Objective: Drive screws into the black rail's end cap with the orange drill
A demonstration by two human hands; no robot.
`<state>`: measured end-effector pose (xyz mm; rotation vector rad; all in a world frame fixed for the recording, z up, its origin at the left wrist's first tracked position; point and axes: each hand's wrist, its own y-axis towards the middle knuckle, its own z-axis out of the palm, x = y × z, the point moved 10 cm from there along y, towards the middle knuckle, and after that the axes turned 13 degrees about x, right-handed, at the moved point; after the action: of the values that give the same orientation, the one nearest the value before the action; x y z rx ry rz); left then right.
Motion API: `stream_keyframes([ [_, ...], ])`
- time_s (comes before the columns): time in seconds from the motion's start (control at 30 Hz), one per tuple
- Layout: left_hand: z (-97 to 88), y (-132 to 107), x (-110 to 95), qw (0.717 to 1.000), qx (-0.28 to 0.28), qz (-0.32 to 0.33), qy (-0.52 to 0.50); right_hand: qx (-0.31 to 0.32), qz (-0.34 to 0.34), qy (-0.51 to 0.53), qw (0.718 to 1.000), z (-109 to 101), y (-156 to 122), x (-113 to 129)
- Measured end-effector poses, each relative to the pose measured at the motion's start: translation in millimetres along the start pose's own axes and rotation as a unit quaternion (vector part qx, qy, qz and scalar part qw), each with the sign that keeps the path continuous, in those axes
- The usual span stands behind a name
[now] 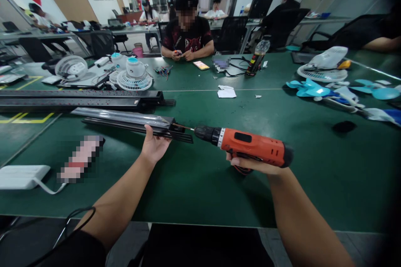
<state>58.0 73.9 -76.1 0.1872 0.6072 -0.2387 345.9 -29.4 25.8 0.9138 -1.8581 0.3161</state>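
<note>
My right hand is wrapped round the handle of an orange and black cordless drill, which points left. Its long thin bit reaches the open end of a black metal rail; whether it has entered the rail I cannot tell. Clear film seems to cover the rail's top. Gripping that rail near its right end is my left hand, thumb on the near side and fingers underneath, mostly hidden. Thin black strips run along the lower side of the rail and stick out past its end.
More black rails lie behind. White fans stand back left, with fan parts at right. A phone is cabled to a white power bank. Across the green table sits a person, near a bottle.
</note>
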Motion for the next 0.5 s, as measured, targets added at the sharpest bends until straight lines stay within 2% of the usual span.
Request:
stream_keyframes([
  [0.2, 7.3, -1.5, -2.2, 1.0, -0.001, 0.011, 0.002, 0.017, -0.004, 0.003, 1.0, 3.8, -0.4, -1.8],
  [0.4, 0.7, 0.3, 4.7, 1.0, 0.006, -0.023, -0.013, 0.035, -0.002, 0.004, 0.999, 8.0, 0.6, 0.6],
  [0.5, -1.8, 1.1, 5.0, 1.0, 0.003, -0.022, -0.004, 0.031, -0.031, -0.037, 0.998, 6.4, 1.8, 10.9],
])
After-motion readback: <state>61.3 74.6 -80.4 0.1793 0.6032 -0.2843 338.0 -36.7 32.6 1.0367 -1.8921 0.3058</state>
